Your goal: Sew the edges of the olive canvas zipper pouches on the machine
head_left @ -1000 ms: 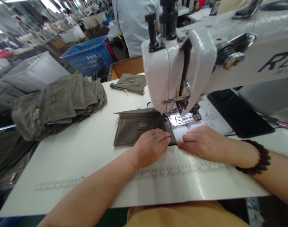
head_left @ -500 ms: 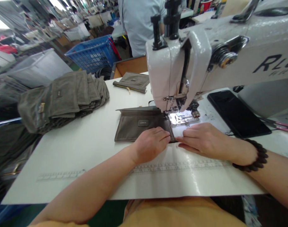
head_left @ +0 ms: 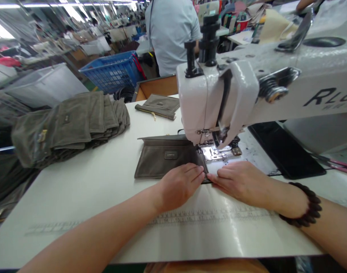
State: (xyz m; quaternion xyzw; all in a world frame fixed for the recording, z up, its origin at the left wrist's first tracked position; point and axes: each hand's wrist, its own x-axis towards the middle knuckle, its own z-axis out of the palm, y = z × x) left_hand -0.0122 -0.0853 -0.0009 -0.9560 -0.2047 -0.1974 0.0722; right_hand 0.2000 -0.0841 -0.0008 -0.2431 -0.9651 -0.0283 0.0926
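A grey-brown fabric pouch (head_left: 162, 157) with a small label lies flat under the head of a white sewing machine (head_left: 219, 98). My left hand (head_left: 180, 184) rests palm down on the pouch's near right corner, fingers together and pressing it flat. Beside it, my right hand (head_left: 241, 180) lies flat on the table, its fingertips touching the pouch's right edge just in front of the lit presser foot (head_left: 219, 151). A dark bead bracelet (head_left: 304, 204) circles the right wrist.
A stack of similar grey pouches (head_left: 73, 123) sits at the left, and one more pouch (head_left: 160, 106) at the table's back. A black phone (head_left: 284, 151) lies right of the needle. A blue basket (head_left: 113, 72) and a person in a light shirt (head_left: 173, 34) are beyond the white table (head_left: 85, 193).
Both hands stay on the pouch's right edge and the pouch has hardly shifted. The camera has tipped upward a little, showing more of the room behind.
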